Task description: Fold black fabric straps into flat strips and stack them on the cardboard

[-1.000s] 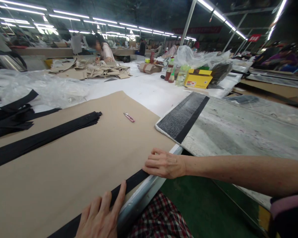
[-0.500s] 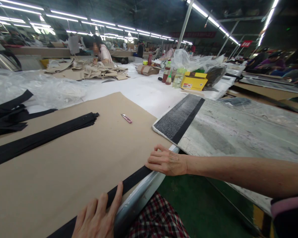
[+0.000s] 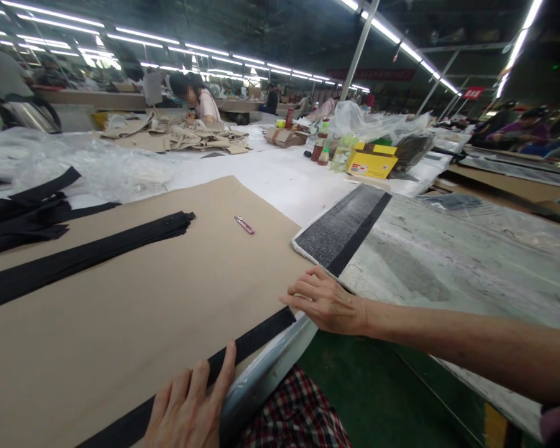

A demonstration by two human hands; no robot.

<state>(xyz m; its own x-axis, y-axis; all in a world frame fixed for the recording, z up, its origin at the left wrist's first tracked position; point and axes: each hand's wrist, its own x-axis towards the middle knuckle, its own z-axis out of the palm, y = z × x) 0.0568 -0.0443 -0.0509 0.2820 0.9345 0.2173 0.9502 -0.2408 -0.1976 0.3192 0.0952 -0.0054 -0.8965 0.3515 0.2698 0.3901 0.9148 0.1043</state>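
A long black fabric strip (image 3: 264, 331) lies along the near edge of a tan sheet (image 3: 135, 342) on the table. My left hand (image 3: 191, 401) rests on this strip with its fingers spread and the index finger pointing along it. Just beyond the strip's far end, my right hand (image 3: 329, 303) hovers or lightly rests with loosely bent fingers, holding nothing I can see. Farther in on the sheet lies a pair of small pink-handled thread snips (image 3: 245, 225). A bundle of black strips (image 3: 88, 254) is laid out left of the snips.
To the right stands a worn pale board (image 3: 429, 255) bearing a grey-and-black fabric piece (image 3: 343, 227). More black strips (image 3: 30, 218) and clear plastic (image 3: 98, 165) are at left. A yellow box (image 3: 372, 160) and bottles stand at the back. A person (image 3: 208, 104) sits beyond tan scraps.
My right hand has eased off the strip's end, which now shows, and shifted slightly right. My left hand stays on the strip. The whole view has swung a little to the left.
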